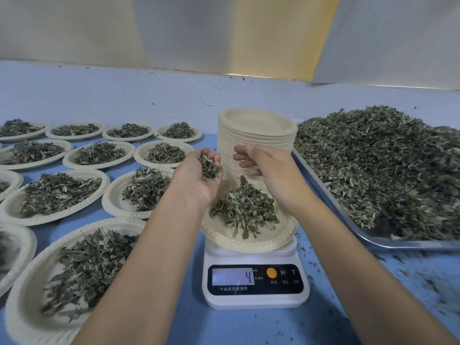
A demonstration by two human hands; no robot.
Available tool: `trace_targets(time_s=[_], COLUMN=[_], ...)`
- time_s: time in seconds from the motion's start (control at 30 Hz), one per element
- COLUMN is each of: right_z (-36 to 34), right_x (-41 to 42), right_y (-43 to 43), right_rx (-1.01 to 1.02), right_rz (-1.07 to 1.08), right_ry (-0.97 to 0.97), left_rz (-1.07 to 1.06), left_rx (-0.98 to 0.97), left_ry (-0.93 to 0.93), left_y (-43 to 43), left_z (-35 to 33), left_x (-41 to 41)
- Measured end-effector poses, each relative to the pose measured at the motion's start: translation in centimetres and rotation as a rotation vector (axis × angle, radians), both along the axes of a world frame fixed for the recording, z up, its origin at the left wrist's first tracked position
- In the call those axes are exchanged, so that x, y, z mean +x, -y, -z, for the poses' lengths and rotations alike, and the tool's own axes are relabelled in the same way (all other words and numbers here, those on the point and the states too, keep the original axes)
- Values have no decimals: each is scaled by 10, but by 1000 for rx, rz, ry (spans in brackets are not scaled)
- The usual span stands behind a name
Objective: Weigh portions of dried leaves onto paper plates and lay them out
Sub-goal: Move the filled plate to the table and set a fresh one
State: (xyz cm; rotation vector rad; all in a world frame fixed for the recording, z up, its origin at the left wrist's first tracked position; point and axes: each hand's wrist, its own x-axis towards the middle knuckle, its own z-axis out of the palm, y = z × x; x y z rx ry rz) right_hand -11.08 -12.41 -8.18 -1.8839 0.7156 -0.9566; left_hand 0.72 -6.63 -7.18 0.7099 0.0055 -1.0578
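Note:
A paper plate [251, 241] sits on a white kitchen scale [254, 292], whose display reads 4. A small heap of dried leaves [245, 207] lies on that plate. My left hand [199, 175] is cupped palm-up just left of and above the plate, holding a small clump of leaves [208, 166]. My right hand [263, 168] hovers over the plate's far side with fingers curled, in front of the plate stack; I see nothing held in it.
A tall stack of unused paper plates [256, 135] stands behind the scale. A metal tray [373, 241] on the right holds a big heap of dried leaves [388, 170]. Several filled plates [57, 195] cover the blue table [249, 327] on the left. Leaf crumbs are scattered at the right.

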Motion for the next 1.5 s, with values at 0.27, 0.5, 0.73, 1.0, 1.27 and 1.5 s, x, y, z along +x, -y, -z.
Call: trace_targets(time_s=[0.27,0.5,0.73,1.0,1.27,1.5], right_z=[-2,0,2,-4,-3,0], right_x=[0,5,6,2,-2,-3], right_y=[-6,-16,-14,-8,-4,-2], right_rx=[-64,-191,-192,-55,-49,-85], right_rz=[-53,-43,12,66,65,91], right_ry=[-9,-49,28,159,119,44], left_rz=[8,45,56,39,-15,-18], left_rx=[18,66,35,-15,-65,-55], left_ry=[59,198,315,256,157,148], left_y=[2,8,13,8,1,0], left_z=[-2,-6,-3,-4,-5,-5], left_x=[-3,-13,-26,-14,-1,4])
